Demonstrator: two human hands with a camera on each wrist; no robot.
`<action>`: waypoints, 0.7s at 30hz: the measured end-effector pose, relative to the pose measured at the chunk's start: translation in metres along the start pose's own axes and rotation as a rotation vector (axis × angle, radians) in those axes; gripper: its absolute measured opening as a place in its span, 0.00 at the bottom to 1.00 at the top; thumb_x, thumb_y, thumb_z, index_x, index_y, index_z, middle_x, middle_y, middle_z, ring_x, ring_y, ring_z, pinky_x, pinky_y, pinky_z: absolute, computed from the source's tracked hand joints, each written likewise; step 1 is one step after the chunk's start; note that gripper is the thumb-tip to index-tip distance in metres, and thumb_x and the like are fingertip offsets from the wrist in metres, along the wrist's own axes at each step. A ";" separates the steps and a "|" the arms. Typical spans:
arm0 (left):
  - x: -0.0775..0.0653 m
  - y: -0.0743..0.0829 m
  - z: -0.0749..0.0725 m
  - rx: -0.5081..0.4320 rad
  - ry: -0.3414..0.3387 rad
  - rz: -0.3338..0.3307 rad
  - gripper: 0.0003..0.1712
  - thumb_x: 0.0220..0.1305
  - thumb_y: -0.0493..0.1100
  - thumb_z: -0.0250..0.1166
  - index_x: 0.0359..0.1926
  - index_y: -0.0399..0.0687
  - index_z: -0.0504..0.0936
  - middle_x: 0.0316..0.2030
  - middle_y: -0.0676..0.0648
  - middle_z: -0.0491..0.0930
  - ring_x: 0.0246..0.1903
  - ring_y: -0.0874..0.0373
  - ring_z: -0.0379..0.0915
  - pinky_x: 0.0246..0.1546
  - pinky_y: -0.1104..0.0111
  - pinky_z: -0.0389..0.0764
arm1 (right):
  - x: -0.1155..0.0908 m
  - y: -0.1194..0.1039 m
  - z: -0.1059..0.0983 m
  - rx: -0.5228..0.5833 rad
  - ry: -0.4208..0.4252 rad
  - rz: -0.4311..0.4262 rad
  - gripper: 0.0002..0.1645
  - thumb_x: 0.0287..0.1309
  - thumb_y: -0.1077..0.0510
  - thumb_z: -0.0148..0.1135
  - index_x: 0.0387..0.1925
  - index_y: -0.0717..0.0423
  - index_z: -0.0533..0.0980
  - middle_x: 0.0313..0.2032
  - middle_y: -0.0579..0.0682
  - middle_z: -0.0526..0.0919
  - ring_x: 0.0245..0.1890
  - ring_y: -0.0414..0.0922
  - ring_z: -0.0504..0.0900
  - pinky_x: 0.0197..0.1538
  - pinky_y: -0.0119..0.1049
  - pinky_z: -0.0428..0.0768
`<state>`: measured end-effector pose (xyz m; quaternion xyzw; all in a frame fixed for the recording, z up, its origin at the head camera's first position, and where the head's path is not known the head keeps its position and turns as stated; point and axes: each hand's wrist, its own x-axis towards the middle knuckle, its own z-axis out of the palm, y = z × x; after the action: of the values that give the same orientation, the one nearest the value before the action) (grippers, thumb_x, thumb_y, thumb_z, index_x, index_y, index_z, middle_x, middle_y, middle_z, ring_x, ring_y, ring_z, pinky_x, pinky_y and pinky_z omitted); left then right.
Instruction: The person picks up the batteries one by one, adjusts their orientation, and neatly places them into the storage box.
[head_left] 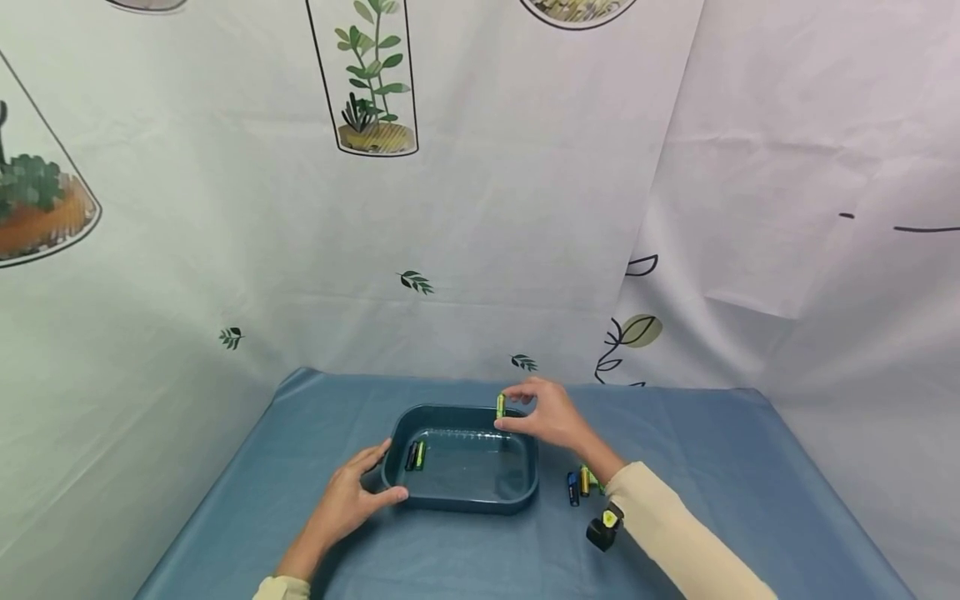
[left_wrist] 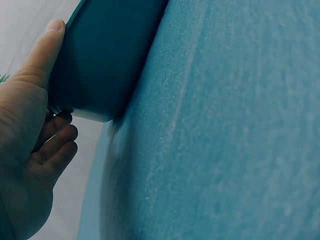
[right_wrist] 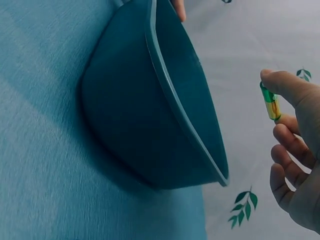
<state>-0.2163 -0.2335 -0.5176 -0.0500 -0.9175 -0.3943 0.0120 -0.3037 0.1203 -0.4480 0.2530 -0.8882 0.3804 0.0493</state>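
My right hand pinches a green and yellow battery by its ends between thumb and fingers, above the back right corner of a dark teal plastic tray. In the right wrist view, the battery is held up beyond the tray's rim. My left hand grips the tray's left end, its thumb along the front left corner and its fingers at the far side. Inside the tray, toward the left, a dark battery lies beside a green one.
Right of the tray, a blue battery, a yellow one and some green lie on the blue tablecloth, partly behind my right sleeve. A black wrist camera hangs at that sleeve. A patterned white curtain stands behind the table.
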 end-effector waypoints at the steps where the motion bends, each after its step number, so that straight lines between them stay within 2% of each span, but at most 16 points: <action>1: 0.000 0.000 0.000 -0.001 0.001 0.002 0.54 0.53 0.60 0.79 0.77 0.49 0.67 0.71 0.32 0.67 0.65 0.33 0.69 0.56 0.41 0.79 | 0.001 0.000 0.002 -0.005 -0.002 -0.011 0.31 0.52 0.39 0.79 0.55 0.49 0.85 0.44 0.46 0.83 0.43 0.43 0.79 0.43 0.42 0.80; 6: 0.000 -0.001 0.001 0.003 0.003 0.005 0.54 0.53 0.61 0.79 0.77 0.49 0.67 0.71 0.32 0.67 0.65 0.33 0.69 0.56 0.42 0.79 | 0.005 -0.003 0.011 -0.018 -0.014 -0.054 0.30 0.53 0.41 0.79 0.54 0.50 0.85 0.42 0.42 0.81 0.41 0.41 0.78 0.41 0.39 0.79; 21: -0.001 0.001 0.000 0.002 0.003 0.000 0.54 0.53 0.60 0.79 0.76 0.49 0.67 0.71 0.33 0.67 0.66 0.33 0.69 0.56 0.42 0.78 | 0.014 -0.012 0.030 -0.017 -0.065 -0.045 0.30 0.54 0.40 0.78 0.56 0.47 0.85 0.42 0.41 0.80 0.41 0.40 0.77 0.42 0.40 0.79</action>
<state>-0.2157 -0.2330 -0.5173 -0.0494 -0.9179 -0.3934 0.0136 -0.3071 0.0865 -0.4579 0.2847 -0.8866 0.3631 0.0314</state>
